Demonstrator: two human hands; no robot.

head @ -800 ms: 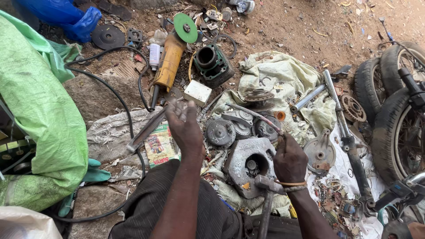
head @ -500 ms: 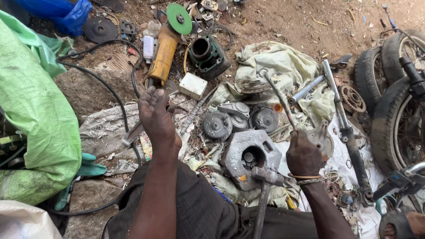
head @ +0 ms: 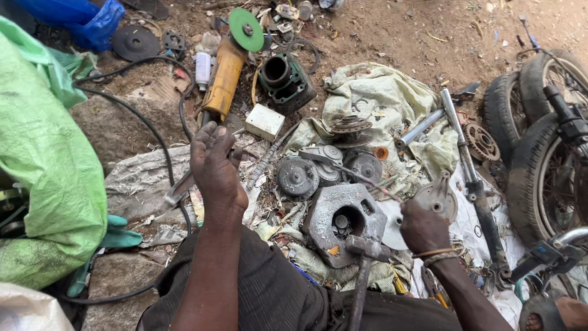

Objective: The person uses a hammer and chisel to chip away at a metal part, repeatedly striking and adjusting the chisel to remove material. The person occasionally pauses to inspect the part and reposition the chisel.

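My left hand (head: 214,165) stretches forward over the littered ground, fingers apart, holding nothing. Its fingertips come close to the rear end of a yellow angle grinder (head: 223,76) that carries a green disc. My right hand (head: 422,228) is closed on a thin metal rod (head: 367,181), which slants up and left over the parts. Between my hands lies a grey metal engine cover (head: 334,214) with a round hole. A hammer (head: 366,250) rests on its near edge, handle pointing towards me. Round dark engine parts (head: 298,176) lie just beyond the cover.
A green sack (head: 43,165) bulges at the left, with a black cable (head: 162,144) curling past it. A dark green cylinder block (head: 285,79) and a white box (head: 264,121) sit near the grinder. Fork tube (head: 465,159), sprocket (head: 481,141) and motorcycle tyres (head: 539,153) crowd the right.
My left hand has moved left and forward, towards the grinder's rear end. My right hand has shifted right, and the thin rod now lies lower over the parts.
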